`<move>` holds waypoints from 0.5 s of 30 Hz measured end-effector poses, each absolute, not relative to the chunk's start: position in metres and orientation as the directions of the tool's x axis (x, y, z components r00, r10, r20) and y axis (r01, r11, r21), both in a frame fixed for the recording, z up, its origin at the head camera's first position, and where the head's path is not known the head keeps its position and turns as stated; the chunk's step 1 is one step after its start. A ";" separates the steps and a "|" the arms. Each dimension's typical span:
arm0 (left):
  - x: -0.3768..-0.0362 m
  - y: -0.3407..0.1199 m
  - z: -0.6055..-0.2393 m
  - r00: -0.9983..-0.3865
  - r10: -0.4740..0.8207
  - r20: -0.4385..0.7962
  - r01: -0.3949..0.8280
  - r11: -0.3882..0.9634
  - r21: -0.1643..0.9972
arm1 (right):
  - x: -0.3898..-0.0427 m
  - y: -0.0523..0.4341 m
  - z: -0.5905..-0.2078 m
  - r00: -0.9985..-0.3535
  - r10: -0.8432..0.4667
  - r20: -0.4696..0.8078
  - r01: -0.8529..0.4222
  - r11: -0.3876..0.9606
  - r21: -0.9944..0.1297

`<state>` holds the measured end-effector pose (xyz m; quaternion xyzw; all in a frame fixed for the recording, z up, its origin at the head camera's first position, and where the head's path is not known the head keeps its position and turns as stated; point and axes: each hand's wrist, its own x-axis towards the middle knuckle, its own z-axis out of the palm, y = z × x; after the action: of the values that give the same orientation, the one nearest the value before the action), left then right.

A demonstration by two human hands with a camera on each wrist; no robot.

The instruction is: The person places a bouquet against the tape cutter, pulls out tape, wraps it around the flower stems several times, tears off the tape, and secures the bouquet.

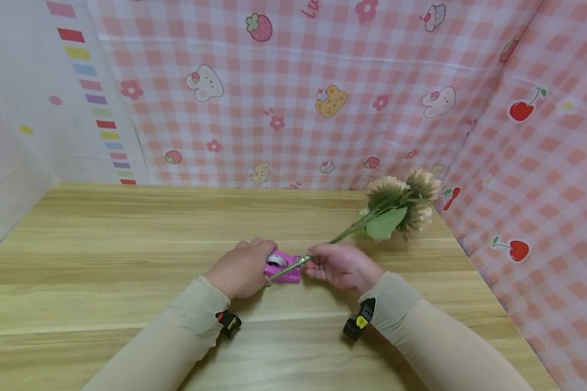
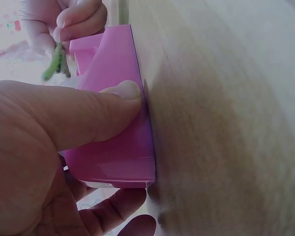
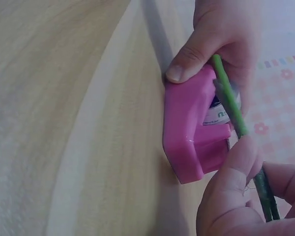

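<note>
left hand (image 1: 239,270): grips the pink tape dispenser (image 1: 283,267) at mid-table, thumb pressed flat on its near side, fingers curled round the far side.
right hand (image 1: 339,266): pinches the green stems (image 1: 293,265) between thumb and fingers, just right of the dispenser.
flowers (image 1: 403,201): pale, frilly heads with a broad green leaf, raised over the far right of the table, stems slanting down across the dispenser's top.
table (image 1: 102,260): light wood grain, smooth.
head view only: the flower heads, both beige sleeves, the pink checked cloth (image 1: 323,92) with cherries and bears behind.
left wrist view only: the thumbnail at the dispenser's glossy edge, its base flat on the wood.
right wrist view only: the tape roll (image 3: 217,112) inside the dispenser, stems lying over it; the plastic body is rounded and shiny.
</note>
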<state>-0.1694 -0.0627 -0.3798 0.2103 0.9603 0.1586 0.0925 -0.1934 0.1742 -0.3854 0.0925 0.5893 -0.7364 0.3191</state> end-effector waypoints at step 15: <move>-0.169 -0.062 -0.381 -0.897 0.428 -0.109 0.367 0.859 0.356 | -0.193 0.185 -0.391 -0.771 -0.384 -0.509 0.604 -0.187 -0.774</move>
<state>-0.1688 -0.0622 -0.3810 0.2071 0.9598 0.1656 0.0924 -0.1932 0.1849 -0.3911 0.1004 0.5496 -0.7637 0.3235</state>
